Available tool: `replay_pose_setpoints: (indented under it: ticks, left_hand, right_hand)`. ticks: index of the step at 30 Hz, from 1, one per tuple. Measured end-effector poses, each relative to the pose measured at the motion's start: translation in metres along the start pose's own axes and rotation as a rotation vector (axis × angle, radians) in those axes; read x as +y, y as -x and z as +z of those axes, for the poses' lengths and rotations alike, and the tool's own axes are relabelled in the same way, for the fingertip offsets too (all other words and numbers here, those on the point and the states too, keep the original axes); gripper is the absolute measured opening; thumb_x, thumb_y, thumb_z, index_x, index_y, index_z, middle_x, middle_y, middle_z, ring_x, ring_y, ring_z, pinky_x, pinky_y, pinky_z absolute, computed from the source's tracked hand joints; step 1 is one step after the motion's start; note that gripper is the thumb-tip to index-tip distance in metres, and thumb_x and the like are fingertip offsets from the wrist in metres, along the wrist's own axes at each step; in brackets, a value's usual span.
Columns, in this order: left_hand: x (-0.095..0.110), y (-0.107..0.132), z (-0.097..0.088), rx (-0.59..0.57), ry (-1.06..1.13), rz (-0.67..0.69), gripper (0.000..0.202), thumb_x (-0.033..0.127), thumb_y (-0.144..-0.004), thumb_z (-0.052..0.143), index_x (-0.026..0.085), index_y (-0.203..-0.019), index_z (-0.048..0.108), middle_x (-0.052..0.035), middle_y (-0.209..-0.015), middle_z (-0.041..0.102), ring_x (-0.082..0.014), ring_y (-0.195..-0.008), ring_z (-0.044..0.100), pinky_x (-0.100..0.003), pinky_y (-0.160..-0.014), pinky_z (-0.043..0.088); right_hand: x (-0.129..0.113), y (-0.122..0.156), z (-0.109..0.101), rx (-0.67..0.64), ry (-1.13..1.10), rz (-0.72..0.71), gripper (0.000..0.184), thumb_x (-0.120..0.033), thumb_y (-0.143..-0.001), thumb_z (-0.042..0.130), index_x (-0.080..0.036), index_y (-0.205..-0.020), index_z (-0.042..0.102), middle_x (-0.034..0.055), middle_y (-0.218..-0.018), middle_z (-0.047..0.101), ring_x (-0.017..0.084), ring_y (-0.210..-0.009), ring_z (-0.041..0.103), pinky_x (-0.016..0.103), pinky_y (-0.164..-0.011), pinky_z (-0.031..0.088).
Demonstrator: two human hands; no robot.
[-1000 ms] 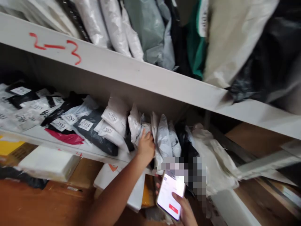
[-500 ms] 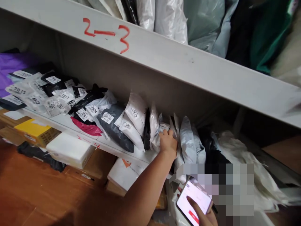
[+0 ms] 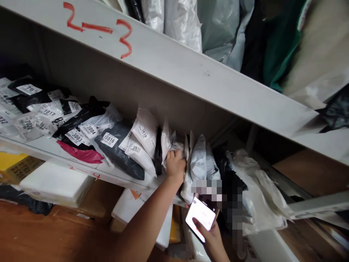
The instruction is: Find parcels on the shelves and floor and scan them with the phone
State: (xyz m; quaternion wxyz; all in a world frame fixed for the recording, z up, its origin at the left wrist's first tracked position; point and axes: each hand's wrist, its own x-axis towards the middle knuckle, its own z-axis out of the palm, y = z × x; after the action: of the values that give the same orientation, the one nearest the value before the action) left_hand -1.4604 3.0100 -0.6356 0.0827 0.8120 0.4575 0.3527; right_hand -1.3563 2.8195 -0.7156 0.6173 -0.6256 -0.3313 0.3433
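L hand (image 3: 176, 167) at shelf (image 3: 43, 146), under beam (image 3: 169, 54) marked red "2-3". Fingers bent over grey-white pkg (image 3: 177, 145); can't tell if gripped or just touched. It stands on shelf, btwn white pkg (image 3: 165, 140) on its L & pale pkgs (image 3: 199, 158) on its R. R hand (image 3: 212, 238) holds lit phone (image 3: 204, 214), fingers wrapped round, thumb across front; phone tilted, near shelf edge. Pkg 3016 (image 3: 110, 140), pkg 3017 (image 3: 136, 150), pkg 3018 (image 3: 144, 131) further L.
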Motion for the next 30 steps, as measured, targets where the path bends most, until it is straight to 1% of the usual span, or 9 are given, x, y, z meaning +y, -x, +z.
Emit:
replay_pose_setpoints:
  ticks: [5,8,11,14,19,22,24,26,30]
  left_hand:
    - [-0.013,0.01,-0.012,0.064,-0.018,0.143,0.023,0.027,-0.088,0.053,0.02,-0.088,0.074,-0.0111,-0.121,0.06,-0.0282,-0.11,0.05,-0.049,-0.11,0.032]
    - [-0.018,0.018,-0.025,0.0,-0.022,0.261,0.022,0.025,-0.085,0.055,0.019,-0.097,0.073,-0.0124,-0.129,0.056,-0.0307,-0.126,0.041,-0.054,-0.115,0.022]
    - [-0.018,0.029,-0.041,-0.119,0.009,0.331,0.021,0.026,-0.078,0.062,0.02,-0.096,0.073,-0.0104,-0.136,0.052,-0.0315,-0.133,0.034,-0.055,-0.117,0.018]
    - [-0.012,0.041,-0.051,-0.128,-0.028,0.316,0.016,0.028,-0.071,0.068,0.02,-0.084,0.073,-0.0104,-0.141,0.048,-0.0329,-0.135,0.032,-0.055,-0.119,0.012]
    - [-0.002,0.051,-0.047,-0.085,-0.069,0.22,0.039,0.038,-0.073,0.069,0.015,-0.104,0.071,-0.0174,-0.147,0.04,-0.0371,-0.14,0.023,-0.058,-0.118,0.013]
    - [-0.004,0.045,-0.042,-0.053,-0.065,0.153,0.027,0.034,-0.088,0.055,0.017,-0.096,0.073,-0.0117,-0.139,0.051,-0.0339,-0.134,0.033,-0.061,-0.116,0.014]
    - [-0.007,0.04,-0.042,-0.046,-0.062,0.135,0.028,0.027,-0.093,0.047,0.018,-0.091,0.073,-0.0083,-0.133,0.058,-0.0301,-0.126,0.042,-0.058,-0.114,0.023]
    - [-0.009,0.036,-0.043,-0.041,-0.066,0.134,0.025,0.024,-0.092,0.049,0.016,-0.089,0.073,-0.0071,-0.129,0.062,-0.0278,-0.119,0.048,-0.051,-0.108,0.035]
    - [-0.009,0.037,-0.046,0.06,-0.069,0.148,0.018,0.019,-0.088,0.055,0.015,-0.075,0.067,-0.0086,-0.116,0.068,-0.0247,-0.108,0.054,-0.04,-0.097,0.046]
  right_hand:
    - [0.0,-0.001,0.017,-0.022,-0.085,0.001,0.054,-0.041,-0.057,0.088,-0.019,-0.103,0.069,0.0156,-0.097,0.077,0.036,-0.096,0.07,0.053,-0.094,0.05]
    - [0.002,0.004,0.019,0.002,-0.176,0.025,0.05,-0.042,-0.058,0.087,-0.019,-0.099,0.07,0.0144,-0.095,0.078,0.035,-0.094,0.071,0.048,-0.091,0.053]
    - [0.015,0.017,0.018,0.126,-0.255,0.043,0.054,-0.042,-0.059,0.087,-0.021,-0.104,0.067,0.0125,-0.101,0.077,0.034,-0.1,0.069,0.046,-0.094,0.052]
    - [0.039,0.035,0.017,0.21,-0.336,0.109,0.06,-0.042,-0.06,0.087,-0.021,-0.112,0.064,0.0117,-0.107,0.076,0.035,-0.109,0.066,0.046,-0.098,0.05]
    - [0.06,0.058,0.03,0.156,-0.548,0.231,0.073,-0.043,-0.058,0.087,-0.023,-0.123,0.06,0.0108,-0.104,0.076,0.038,-0.107,0.066,0.05,-0.097,0.051]
    - [0.046,0.061,0.048,0.088,-0.764,0.279,0.102,-0.043,-0.056,0.087,-0.026,-0.143,0.038,0.0109,-0.111,0.074,0.039,-0.111,0.064,0.055,-0.096,0.05]
    - [0.029,0.057,0.058,0.046,-0.879,0.306,0.108,-0.041,-0.057,0.085,-0.029,-0.148,0.028,0.01,-0.12,0.07,0.037,-0.109,0.066,0.055,-0.096,0.05]
    - [0.011,0.048,0.063,0.026,-0.948,0.342,0.102,-0.039,-0.061,0.08,-0.029,-0.148,0.029,0.0087,-0.119,0.071,0.034,-0.1,0.07,0.053,-0.096,0.05]
    - [-0.016,0.025,0.056,0.037,-1.027,0.324,0.077,-0.038,-0.065,0.072,-0.024,-0.136,0.049,0.0069,-0.096,0.078,0.031,-0.086,0.072,0.054,-0.094,0.051]
